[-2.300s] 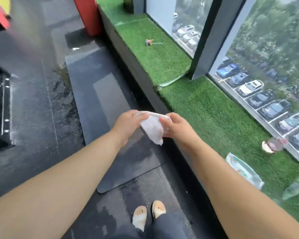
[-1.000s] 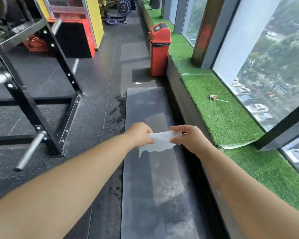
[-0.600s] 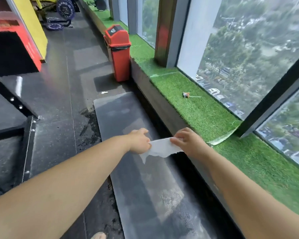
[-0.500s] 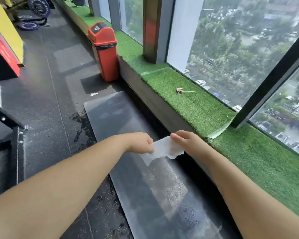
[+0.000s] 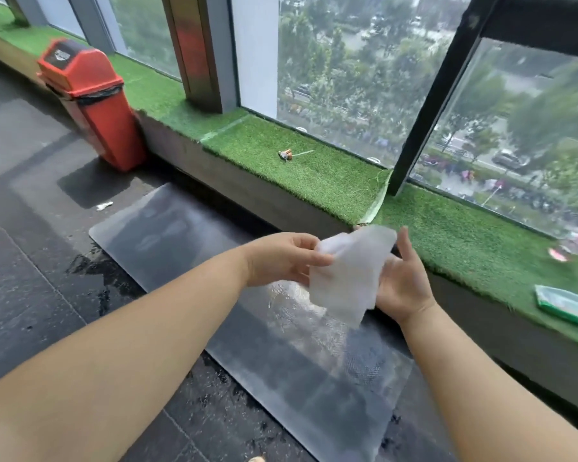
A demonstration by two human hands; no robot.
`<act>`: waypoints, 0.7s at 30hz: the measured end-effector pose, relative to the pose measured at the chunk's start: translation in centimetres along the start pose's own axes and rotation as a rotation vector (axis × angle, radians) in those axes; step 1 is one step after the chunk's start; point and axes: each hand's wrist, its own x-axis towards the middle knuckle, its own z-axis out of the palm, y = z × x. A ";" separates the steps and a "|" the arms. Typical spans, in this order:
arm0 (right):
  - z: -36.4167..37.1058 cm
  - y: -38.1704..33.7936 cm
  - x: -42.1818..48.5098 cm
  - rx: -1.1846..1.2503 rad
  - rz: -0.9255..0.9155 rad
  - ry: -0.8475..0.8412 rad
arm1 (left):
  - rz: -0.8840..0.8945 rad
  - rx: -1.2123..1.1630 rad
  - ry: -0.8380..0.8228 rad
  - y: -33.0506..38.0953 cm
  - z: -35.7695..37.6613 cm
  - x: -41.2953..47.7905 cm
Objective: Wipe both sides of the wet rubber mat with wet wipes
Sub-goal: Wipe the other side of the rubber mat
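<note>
This is an upper-floor commercial interior, gym-like. Dark speckled floor tiles (image 5: 30,261) carry a rubber mat (image 5: 181,235), beside a red swing-lid bin (image 5: 94,105), a turf-covered window ledge (image 5: 314,175) and tall windows (image 5: 347,78) overlooking streets below.

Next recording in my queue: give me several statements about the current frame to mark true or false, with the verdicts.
1. The left hand pinches the wet wipe. True.
2. The wet wipe is pressed flat on the rubber mat. False: it is held in the air above the mat.
3. The red bin stands on top of the grass ledge. False: it stands on the floor, against the ledge.
4. A green-edged packet lies on the grass ledge. True.
5. The rubber mat lies flat on the floor alongside the ledge. True.
</note>
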 end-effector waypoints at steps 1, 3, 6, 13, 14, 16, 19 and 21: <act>-0.9 0.9 -0.9 0.115 0.006 -0.001 | -0.007 -0.042 0.030 -0.3 0.8 0.3; -1.9 3.1 -2.6 0.117 0.054 -0.020 | -0.042 0.003 0.120 -1.2 2.1 0.8; -2.2 5.1 -4.5 -0.270 -0.011 0.128 | -0.106 0.220 0.238 -3.2 3.5 1.0; -1.9 5.6 -6.4 -0.754 -0.276 0.717 | 0.039 0.445 0.370 -4.2 5.7 1.3; -1.5 5.7 -6.4 -0.814 -0.261 0.717 | 0.076 0.479 0.323 -3.8 5.6 1.3; -1.0 6.0 -6.4 -0.929 -0.205 0.676 | 0.088 0.620 0.238 -3.3 5.0 1.1; 0.0 6.2 -6.0 -1.212 -0.140 0.662 | 0.053 0.901 0.158 -2.8 4.2 0.9; 0.3 6.1 -5.5 -1.445 -0.116 0.750 | 0.070 1.076 0.170 -2.8 3.9 1.0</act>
